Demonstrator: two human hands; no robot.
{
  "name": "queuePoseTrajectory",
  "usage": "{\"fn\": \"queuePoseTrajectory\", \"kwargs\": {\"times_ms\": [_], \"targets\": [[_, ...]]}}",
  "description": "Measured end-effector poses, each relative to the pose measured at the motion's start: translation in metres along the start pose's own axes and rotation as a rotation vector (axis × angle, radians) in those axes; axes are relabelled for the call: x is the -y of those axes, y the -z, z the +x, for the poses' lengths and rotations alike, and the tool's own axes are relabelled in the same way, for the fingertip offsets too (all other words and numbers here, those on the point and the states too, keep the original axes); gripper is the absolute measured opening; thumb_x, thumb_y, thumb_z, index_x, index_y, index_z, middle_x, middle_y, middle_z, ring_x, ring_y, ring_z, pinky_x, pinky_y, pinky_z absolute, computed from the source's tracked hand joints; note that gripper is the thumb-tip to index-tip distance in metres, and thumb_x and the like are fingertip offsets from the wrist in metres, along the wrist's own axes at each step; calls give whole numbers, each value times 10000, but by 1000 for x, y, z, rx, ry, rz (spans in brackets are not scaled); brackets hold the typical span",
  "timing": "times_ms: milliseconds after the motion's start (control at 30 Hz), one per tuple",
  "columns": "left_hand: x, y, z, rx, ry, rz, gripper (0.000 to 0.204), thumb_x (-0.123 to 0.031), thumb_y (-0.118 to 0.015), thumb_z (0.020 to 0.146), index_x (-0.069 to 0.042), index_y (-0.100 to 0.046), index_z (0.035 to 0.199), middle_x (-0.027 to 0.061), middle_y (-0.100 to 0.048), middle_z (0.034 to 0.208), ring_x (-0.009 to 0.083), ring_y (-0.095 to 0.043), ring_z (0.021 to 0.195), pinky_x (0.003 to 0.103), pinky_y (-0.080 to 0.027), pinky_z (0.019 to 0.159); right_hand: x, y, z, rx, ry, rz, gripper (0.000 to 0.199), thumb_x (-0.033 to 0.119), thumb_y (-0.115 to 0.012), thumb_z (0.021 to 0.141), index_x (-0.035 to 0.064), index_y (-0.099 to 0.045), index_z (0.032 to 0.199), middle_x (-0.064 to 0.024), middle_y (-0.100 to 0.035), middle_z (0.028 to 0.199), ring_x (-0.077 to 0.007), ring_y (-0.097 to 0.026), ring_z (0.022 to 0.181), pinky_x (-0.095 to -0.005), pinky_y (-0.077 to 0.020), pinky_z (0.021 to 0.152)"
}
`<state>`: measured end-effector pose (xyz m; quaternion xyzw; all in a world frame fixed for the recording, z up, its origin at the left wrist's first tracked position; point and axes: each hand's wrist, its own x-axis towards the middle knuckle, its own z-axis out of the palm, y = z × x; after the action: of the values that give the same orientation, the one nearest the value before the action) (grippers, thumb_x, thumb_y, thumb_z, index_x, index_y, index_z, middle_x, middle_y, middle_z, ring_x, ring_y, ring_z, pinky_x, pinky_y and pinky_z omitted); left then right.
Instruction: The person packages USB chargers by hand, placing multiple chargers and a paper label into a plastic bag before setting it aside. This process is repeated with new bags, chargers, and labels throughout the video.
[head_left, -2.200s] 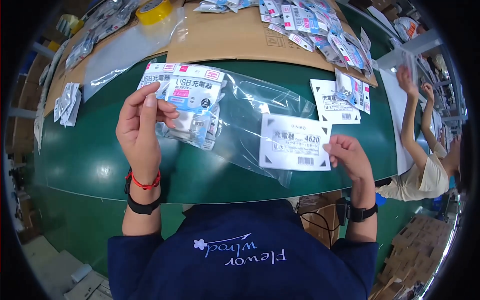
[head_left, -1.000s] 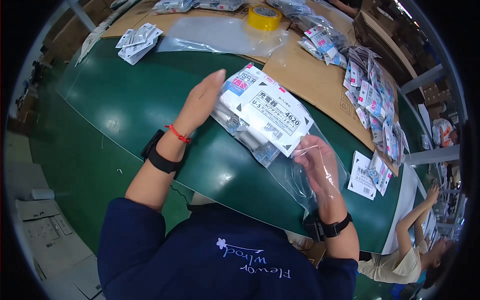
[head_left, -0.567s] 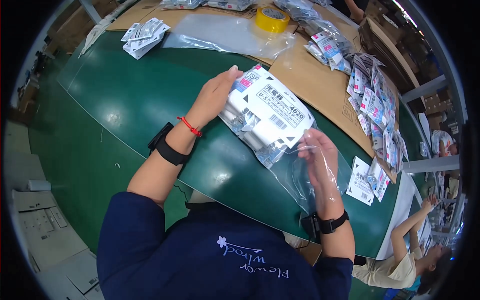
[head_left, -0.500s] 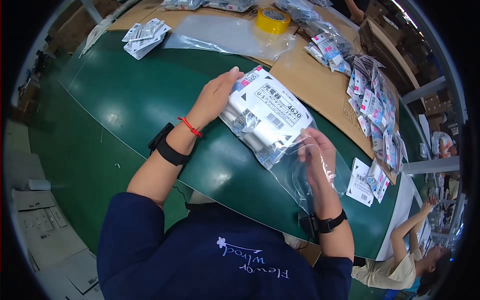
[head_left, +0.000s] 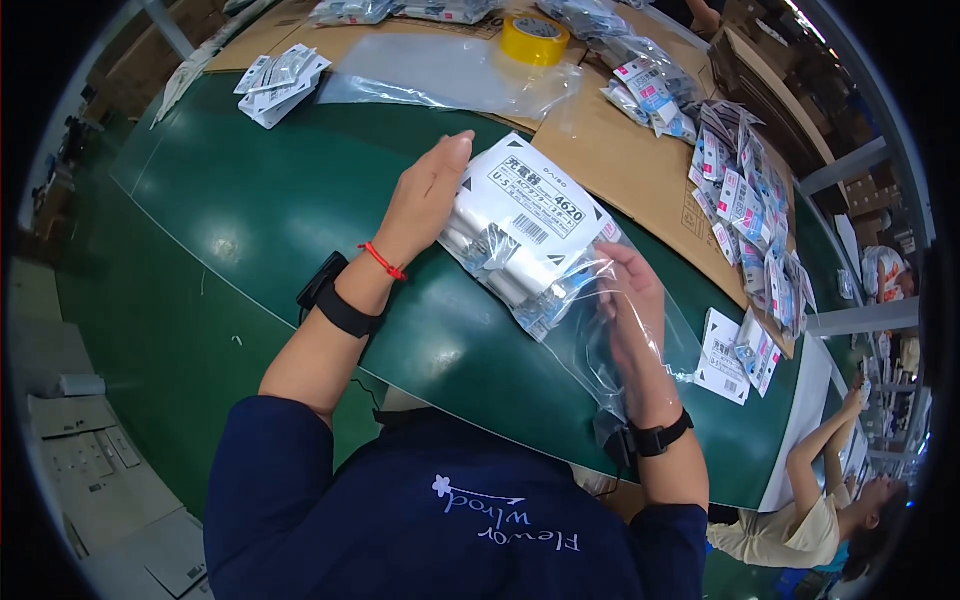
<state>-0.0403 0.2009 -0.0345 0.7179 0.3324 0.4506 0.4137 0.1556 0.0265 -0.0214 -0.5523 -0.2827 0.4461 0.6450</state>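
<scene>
A clear plastic bag (head_left: 540,245) with a white label, filled with several small white packets, lies on the green table (head_left: 250,230). My left hand (head_left: 425,190) presses flat against the bag's left end, fingers straight. My right hand (head_left: 635,310) lies on the bag's loose open end at the right, fingers pinching the clear film.
A roll of yellow tape (head_left: 535,40) and empty clear bags (head_left: 440,75) lie on brown cardboard (head_left: 620,170) at the back. Small packets are piled at the far right (head_left: 745,190), near right (head_left: 740,355) and far left (head_left: 275,80). Another person (head_left: 830,500) reaches in at lower right.
The packets have gone from my left hand into the labelled bag. The bag has been turned and pushed leftward, and my right hand has slid along its open end.
</scene>
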Motion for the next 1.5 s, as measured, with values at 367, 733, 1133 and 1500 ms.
{"fn": "queuePoseTrajectory", "kwargs": {"times_ms": [367,733,1133,1500], "targets": [[-94,-55,-64,643,-790,311,299,-257,-627,831,-77,-607,1068,124,-553,1247,305,-479,1208,427,-342,1027,30,96,-70,178,-224,-441,75,89,-643,863,29,-652,907,12,-596,775,-48,-522,639,-194,-411,573],[-82,-134,-127,750,-1140,298,192,-219,-682,720,-124,-580,852,9,-546,974,174,-511,890,344,-401,814,16,121,-135,299,-11,-547,113,-32,-719,723,7,-667,815,-48,-628,819,-148,-584,742,-257,-442,634],[-89,-137,-132,773,-980,218,171,-210,-724,699,-133,-590,774,-5,-557,936,181,-519,873,347,-389,803,12,119,-135,370,-45,-501,122,-13,-736,703,31,-662,789,-39,-595,812,-145,-559,741,-260,-419,609],[-92,-126,-128,731,-934,104,220,-185,-787,653,-126,-634,799,-3,-566,914,205,-517,843,361,-396,769,-2,137,-130,259,232,-490,80,60,-639,834,38,-565,854,-42,-542,878,-100,-506,731,-225,-388,650]]}}
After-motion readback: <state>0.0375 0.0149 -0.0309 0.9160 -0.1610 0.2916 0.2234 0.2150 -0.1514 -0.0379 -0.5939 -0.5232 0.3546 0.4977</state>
